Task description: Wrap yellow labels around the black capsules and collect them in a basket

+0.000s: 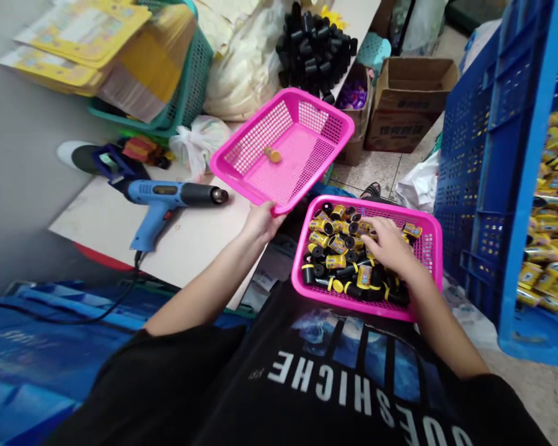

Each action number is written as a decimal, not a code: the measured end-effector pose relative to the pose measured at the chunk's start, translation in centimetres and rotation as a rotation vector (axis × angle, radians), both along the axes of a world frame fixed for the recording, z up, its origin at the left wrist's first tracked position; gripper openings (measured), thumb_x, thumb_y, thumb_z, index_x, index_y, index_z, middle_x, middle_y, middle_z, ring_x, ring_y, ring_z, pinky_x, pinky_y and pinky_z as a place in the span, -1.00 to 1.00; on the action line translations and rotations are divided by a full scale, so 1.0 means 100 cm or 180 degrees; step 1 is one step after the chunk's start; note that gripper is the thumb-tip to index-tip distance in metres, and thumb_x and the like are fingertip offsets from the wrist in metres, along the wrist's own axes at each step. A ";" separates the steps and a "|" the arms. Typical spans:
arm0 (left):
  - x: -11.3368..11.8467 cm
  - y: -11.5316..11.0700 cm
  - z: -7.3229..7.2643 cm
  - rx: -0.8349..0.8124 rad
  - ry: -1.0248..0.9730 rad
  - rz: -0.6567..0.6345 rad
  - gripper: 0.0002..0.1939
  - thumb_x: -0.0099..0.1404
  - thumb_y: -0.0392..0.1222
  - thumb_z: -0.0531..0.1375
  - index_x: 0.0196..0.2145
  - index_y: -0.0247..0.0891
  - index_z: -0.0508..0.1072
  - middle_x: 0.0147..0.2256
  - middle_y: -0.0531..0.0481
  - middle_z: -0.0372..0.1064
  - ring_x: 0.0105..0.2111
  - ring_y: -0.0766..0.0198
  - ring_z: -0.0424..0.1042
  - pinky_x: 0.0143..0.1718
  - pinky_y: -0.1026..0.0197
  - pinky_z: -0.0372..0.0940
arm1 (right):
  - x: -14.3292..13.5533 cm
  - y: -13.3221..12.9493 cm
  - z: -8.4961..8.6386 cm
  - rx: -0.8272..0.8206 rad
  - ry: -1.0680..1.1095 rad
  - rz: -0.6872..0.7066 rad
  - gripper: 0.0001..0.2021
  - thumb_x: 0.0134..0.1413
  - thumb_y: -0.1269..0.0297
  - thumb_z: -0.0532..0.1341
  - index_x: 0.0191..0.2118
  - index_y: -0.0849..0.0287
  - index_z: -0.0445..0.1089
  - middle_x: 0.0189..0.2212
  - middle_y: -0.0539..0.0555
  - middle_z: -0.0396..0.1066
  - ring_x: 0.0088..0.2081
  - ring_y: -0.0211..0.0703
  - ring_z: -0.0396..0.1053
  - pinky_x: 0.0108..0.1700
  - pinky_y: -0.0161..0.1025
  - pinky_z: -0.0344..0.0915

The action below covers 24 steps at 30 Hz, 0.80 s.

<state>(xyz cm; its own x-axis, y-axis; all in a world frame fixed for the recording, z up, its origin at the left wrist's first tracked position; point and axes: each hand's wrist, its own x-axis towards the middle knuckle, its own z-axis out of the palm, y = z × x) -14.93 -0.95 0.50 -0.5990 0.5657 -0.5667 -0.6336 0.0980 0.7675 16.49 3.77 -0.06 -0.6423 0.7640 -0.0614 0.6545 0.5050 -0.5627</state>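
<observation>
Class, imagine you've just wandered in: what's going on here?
A person's left hand holds the upper pink basket by its rim; only a little something orange lies inside. The right hand reaches into the lower pink basket, among many small yellow and black pieces. A blue heat gun lies on the table, untouched.

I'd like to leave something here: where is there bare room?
The table is bare between the heat gun and your left forearm. The upper basket is mostly bare around its orange piece. Crowded: the lower basket, and the table's far end, under bags and black pieces.
</observation>
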 end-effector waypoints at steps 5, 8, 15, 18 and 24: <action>0.035 -0.061 -0.031 -0.0792 0.1413 -0.0323 -0.60 0.40 0.10 0.12 0.12 -0.05 0.26 0.16 -0.11 0.22 0.20 0.08 0.30 0.31 -0.13 0.18 | -0.018 0.016 0.006 -0.0395 -0.0586 0.0431 -0.59 0.18 0.23 0.26 0.15 0.12 0.37 0.15 0.27 0.37 0.19 0.28 0.28 0.19 0.25 0.24; 0.042 -0.080 -0.036 -0.0087 0.3331 -0.1501 -0.55 0.38 0.03 0.18 0.17 -0.10 0.33 0.22 -0.18 0.18 0.27 0.02 0.19 0.37 -0.14 0.07 | -0.019 0.020 0.011 -0.0376 -0.0277 0.0503 -0.76 0.13 0.27 0.30 -0.06 0.11 0.43 -0.03 0.19 0.47 0.05 0.17 0.37 0.09 0.14 0.29; 0.031 -0.026 -0.023 -0.0347 0.4831 -0.3333 -0.55 0.40 0.01 0.21 0.15 -0.25 0.48 0.00 -0.24 0.50 0.05 -0.09 0.38 0.12 -0.18 0.28 | -0.103 0.077 0.066 -0.0026 0.0704 0.0064 -0.51 0.17 0.03 0.31 0.16 0.12 0.34 -0.08 0.13 0.52 -0.15 -0.02 0.47 -0.07 -0.05 0.39; 0.026 -0.029 -0.010 0.0160 0.4606 -0.3083 -0.68 0.46 -0.06 0.14 0.04 -0.24 0.55 -0.09 -0.20 0.55 -0.04 0.02 0.46 0.07 -0.07 0.34 | -0.136 0.102 0.081 0.0403 0.0432 0.0196 -0.53 0.23 0.07 0.27 0.17 0.17 0.35 0.00 0.22 0.48 -0.02 0.08 0.44 0.03 0.05 0.37; -0.030 -0.028 0.043 0.0628 0.4429 -0.1387 -0.68 0.35 -0.08 0.29 0.06 -0.03 0.53 -0.02 -0.05 0.55 -0.01 0.03 0.45 0.15 -0.10 0.27 | -0.094 0.066 0.045 -0.0065 -0.1007 0.0631 -0.65 0.16 0.16 0.32 0.04 0.13 0.44 -0.02 0.22 0.48 -0.04 0.12 0.46 -0.03 0.01 0.40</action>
<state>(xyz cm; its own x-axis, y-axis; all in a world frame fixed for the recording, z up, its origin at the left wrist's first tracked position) -17.91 -3.76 4.77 -0.3509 0.8385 0.4169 0.6616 -0.0931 0.7441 7.07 10.37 4.46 -0.7243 0.6234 -0.2946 0.6884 0.6300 -0.3595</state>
